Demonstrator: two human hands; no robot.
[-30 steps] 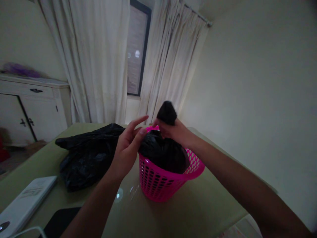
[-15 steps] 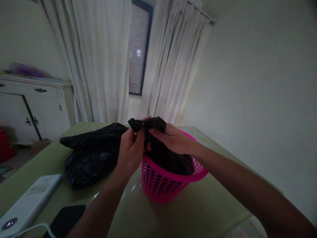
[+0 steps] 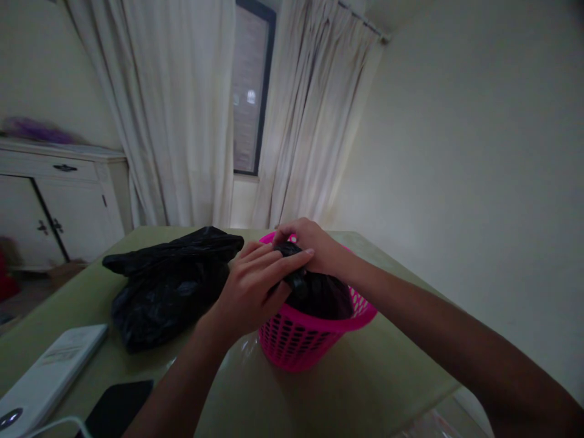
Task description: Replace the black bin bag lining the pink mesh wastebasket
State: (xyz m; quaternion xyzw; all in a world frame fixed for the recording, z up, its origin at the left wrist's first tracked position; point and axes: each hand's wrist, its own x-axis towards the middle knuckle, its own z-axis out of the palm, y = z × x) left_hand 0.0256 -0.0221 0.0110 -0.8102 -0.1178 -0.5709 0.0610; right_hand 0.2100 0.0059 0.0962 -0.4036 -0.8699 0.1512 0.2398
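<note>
Black bag (image 3: 326,297) is sitting down inside the pink basket (image 3: 296,345), which stands upright on the green desk (image 3: 365,377), so that's one container nested in another. No clue what's in the bag from where I'm sitting; the plastic isn't see-through. A second black bag (image 3: 171,298) lies slumped on the desk just left of the basket, and I can't make out its contents either.

The one in the basket looks dark and a bit shiny, bunched together at the top, with its body bulging below the rim. My left hand (image 3: 253,286) has its fingers (image 3: 289,263) laid across that bunched part, thumb underneath, nearly closed on the plastic. My right hand (image 3: 312,243) is bent over the same spot from the far side, fingers curled in on it. Exactly how tight each grip is, I can't tell, since the hands overlap and cover most of the top. The basket's far side is mostly hidden too, and the white case (image 3: 55,368) is cut off at the frame edge.
</note>
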